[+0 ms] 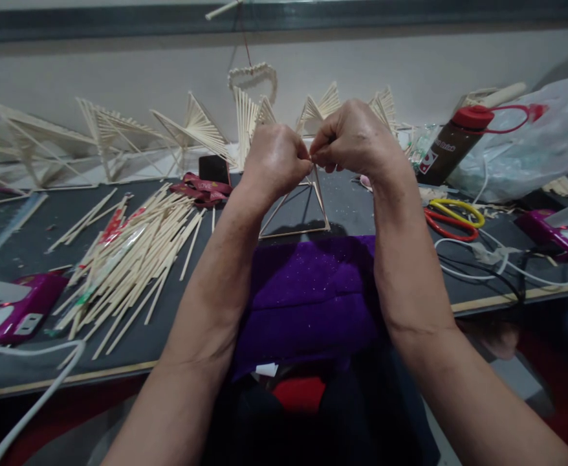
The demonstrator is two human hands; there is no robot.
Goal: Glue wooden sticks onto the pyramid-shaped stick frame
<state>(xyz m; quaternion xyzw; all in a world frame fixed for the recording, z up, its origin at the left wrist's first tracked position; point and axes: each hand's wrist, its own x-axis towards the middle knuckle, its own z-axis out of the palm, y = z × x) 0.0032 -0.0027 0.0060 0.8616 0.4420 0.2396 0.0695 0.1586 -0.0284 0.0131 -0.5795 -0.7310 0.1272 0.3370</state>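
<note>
A small open frame of thin wooden sticks (294,231) stands on the dark table, its slanting sticks rising to a point. At that upper point the fingertips of my left hand (278,158) and my right hand (356,139) meet in a pinch. Both hands are closed there, and the exact spot they grip is mostly hidden by the fingers. Below the frame, a purple cloth (313,291) hangs over the table's front edge. To the left of my left forearm lies a loose pile of wooden sticks (138,259), some in a torn clear wrapper.
Several fanned stick structures (199,129) line the wall, below a hanging heart shape (253,72). A phone (215,169) and a red ribbon (199,191) lie behind the pile. Right are a bottle (451,149), scissors (453,220), cables and a purple device (556,233); another purple device (36,298) sits left.
</note>
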